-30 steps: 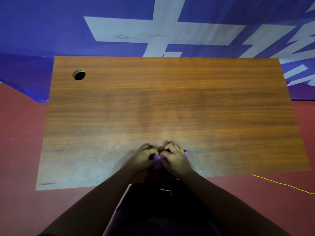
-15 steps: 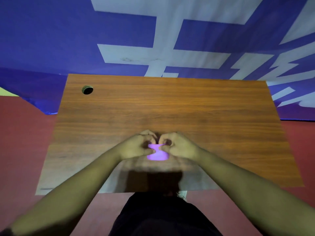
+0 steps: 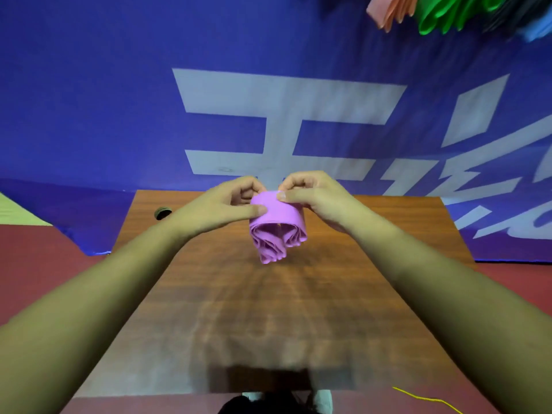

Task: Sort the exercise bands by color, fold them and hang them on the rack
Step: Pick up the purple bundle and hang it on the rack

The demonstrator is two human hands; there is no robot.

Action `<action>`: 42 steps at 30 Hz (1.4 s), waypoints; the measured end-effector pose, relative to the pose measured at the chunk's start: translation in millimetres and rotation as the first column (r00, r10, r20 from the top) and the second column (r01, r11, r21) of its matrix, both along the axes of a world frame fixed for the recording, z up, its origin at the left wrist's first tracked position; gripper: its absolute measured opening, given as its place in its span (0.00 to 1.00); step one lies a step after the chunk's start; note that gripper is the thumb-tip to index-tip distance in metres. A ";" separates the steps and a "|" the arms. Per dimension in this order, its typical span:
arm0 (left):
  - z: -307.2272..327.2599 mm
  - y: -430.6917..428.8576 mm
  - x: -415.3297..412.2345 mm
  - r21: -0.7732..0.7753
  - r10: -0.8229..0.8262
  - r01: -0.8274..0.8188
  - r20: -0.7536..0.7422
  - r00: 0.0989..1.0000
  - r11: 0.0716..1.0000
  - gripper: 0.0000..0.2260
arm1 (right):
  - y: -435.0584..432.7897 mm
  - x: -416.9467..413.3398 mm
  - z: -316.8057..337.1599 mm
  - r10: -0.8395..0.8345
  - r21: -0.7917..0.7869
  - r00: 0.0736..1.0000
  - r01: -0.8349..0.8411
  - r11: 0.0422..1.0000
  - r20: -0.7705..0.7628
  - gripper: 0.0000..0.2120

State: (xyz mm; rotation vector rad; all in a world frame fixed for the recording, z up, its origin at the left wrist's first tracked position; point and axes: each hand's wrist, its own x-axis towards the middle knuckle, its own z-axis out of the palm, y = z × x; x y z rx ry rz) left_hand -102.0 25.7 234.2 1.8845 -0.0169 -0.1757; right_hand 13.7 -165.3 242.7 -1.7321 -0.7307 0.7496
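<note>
A folded purple exercise band (image 3: 276,227) hangs in the air above the far half of the wooden table (image 3: 268,309), its layered loops pointing down towards me. My left hand (image 3: 227,206) pinches its left upper edge and my right hand (image 3: 313,195) pinches its right upper edge. At the top right corner, folded bands hang from above: a peach band (image 3: 388,10), a green band (image 3: 442,13), a dark band (image 3: 504,16) and a blue band (image 3: 537,32). The rack itself is out of view.
A blue banner (image 3: 119,100) with white characters covers the wall behind the table. The table has a round cable hole (image 3: 162,213) at its far left. A yellow cord (image 3: 427,399) lies on the red floor at the lower right.
Both hands have lifted the purple band from the table's near edge up and forward. The view has tilted upward, bringing the hanging bands at the top right into sight.
</note>
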 end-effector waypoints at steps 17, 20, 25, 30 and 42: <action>167.9 45.4 43.8 0.346 0.058 -0.230 0.441 0.896 0.910 0.15 | 30.0 21.6 149.8 -0.079 0.055 0.689 0.057 0.997 0.720 0.21; 193.4 46.2 55.2 0.337 0.057 -0.248 0.489 0.871 0.908 0.14 | 36.3 31.9 168.4 -0.124 0.088 0.477 0.096 0.991 0.870 0.20; 231.3 35.9 70.0 0.421 -0.017 -0.295 0.598 0.802 0.858 0.19 | 28.0 49.4 206.2 -0.300 0.269 0.364 0.135 0.954 0.882 0.12; 261.6 16.1 94.6 0.491 -0.101 -0.300 0.637 0.765 0.818 0.19 | 4.8 67.6 232.6 -0.403 0.370 0.344 0.161 0.915 0.848 0.11; 302.8 -12.6 165.4 0.241 0.054 -0.339 0.740 0.671 0.909 0.09 | 8.8 105.0 269.8 -0.656 0.547 0.236 0.392 0.739 0.717 0.10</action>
